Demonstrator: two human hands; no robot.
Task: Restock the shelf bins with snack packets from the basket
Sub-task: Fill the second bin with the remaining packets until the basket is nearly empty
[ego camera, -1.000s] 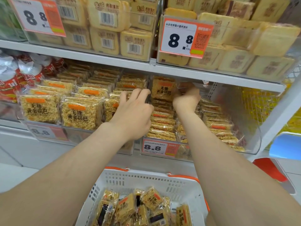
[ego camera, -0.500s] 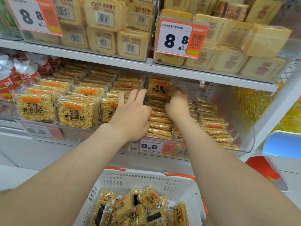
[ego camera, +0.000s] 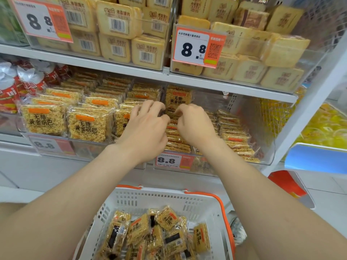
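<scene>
Hands, left hand (ego camera: 148, 128) and right hand (ego camera: 194, 126), both curl onto one packet row (ego camera: 177, 144); grip unclear.

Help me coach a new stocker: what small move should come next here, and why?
Probably lower the right hand to the basket for another of the loose packets, of which many remain. Both it and the left hand have curled fingers on the packet row in the clear bin, and that row already looks lined up.
</scene>
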